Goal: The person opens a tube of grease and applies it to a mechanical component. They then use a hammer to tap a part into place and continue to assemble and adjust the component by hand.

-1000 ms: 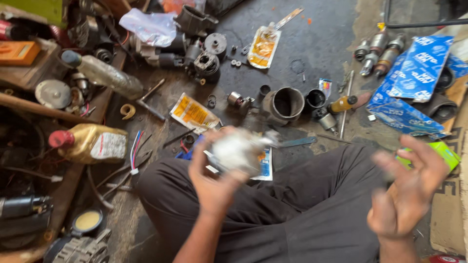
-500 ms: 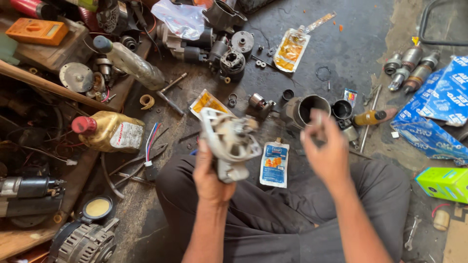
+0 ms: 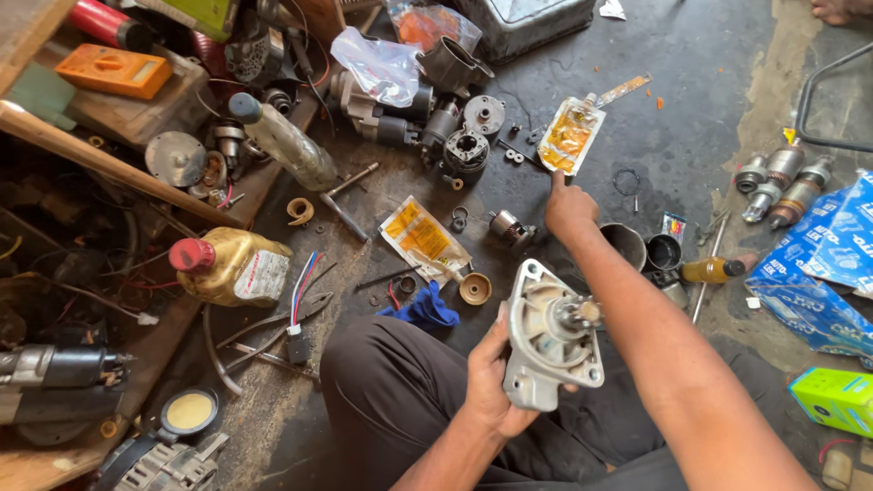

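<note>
Sitting cross-legged on a greasy floor, left hand (image 3: 491, 382) wrapped around a grey cast metal starter housing (image 3: 552, 335) held up over the lap; thumb on its left edge, the other fingers hidden behind it, shaft end facing the camera; right hand (image 3: 570, 209) stretched forward with the index finger straight out, tip just short of a torn yellow grease sachet (image 3: 571, 135) flat on the floor, rest of the fingers curled in, holding nothing; a blue rag (image 3: 423, 309) sits near the knee.
</note>
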